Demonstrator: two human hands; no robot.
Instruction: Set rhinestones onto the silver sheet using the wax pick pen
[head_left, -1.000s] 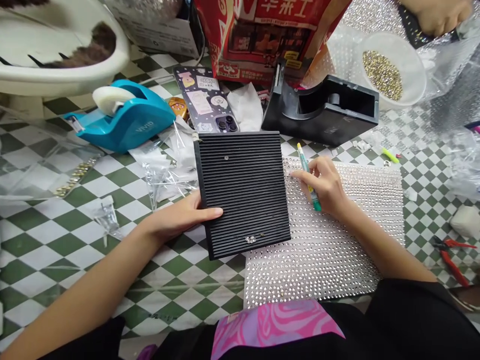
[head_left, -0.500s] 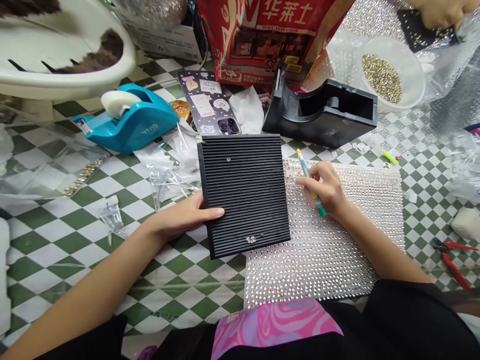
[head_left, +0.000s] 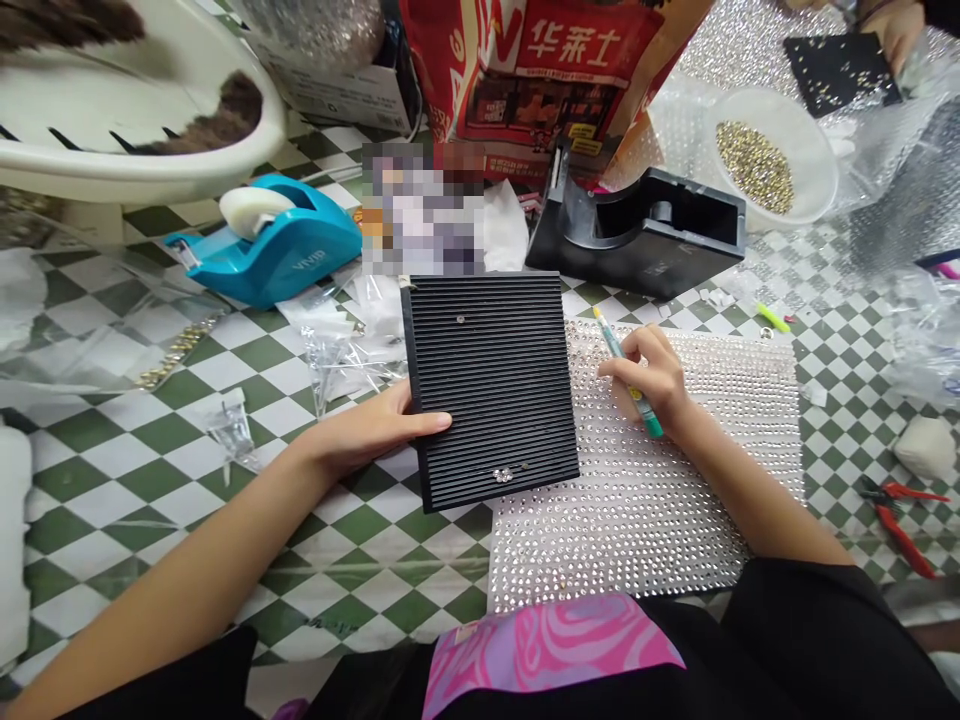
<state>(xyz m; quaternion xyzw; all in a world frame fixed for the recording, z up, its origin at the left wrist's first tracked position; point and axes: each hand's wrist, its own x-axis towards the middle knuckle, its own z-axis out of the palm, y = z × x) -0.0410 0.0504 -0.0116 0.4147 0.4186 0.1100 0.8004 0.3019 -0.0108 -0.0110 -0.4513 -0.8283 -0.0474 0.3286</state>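
My left hand point(head_left: 382, 425) grips the left edge of a black ridged tray point(head_left: 491, 390), thumb on top and the other fingers hidden beneath. A few clear rhinestones point(head_left: 502, 475) lie near the tray's lower edge, and a single one point(head_left: 460, 319) sits near its top left. To the right, my right hand point(head_left: 654, 380) is closed round a pale blue pen point(head_left: 613, 338) with a yellow tip and a green end. That hand is over a sheet covered in rows of rhinestones point(head_left: 637, 520), which the tray's right side partly overlaps.
Behind the tray stand a black tape dispenser point(head_left: 652, 235), a red paper bag point(head_left: 555, 80) and a blue tape dispenser point(head_left: 277, 245). A bowl of gold stones point(head_left: 814, 160) is at back right, near another person's hand point(head_left: 896, 35). Red-handled pliers point(head_left: 904, 525) lie at right.
The pen has tilted slightly in my right hand. At the back right, the other person's hand has shifted, showing more of a black tray with gold stones. The view has moved a little.
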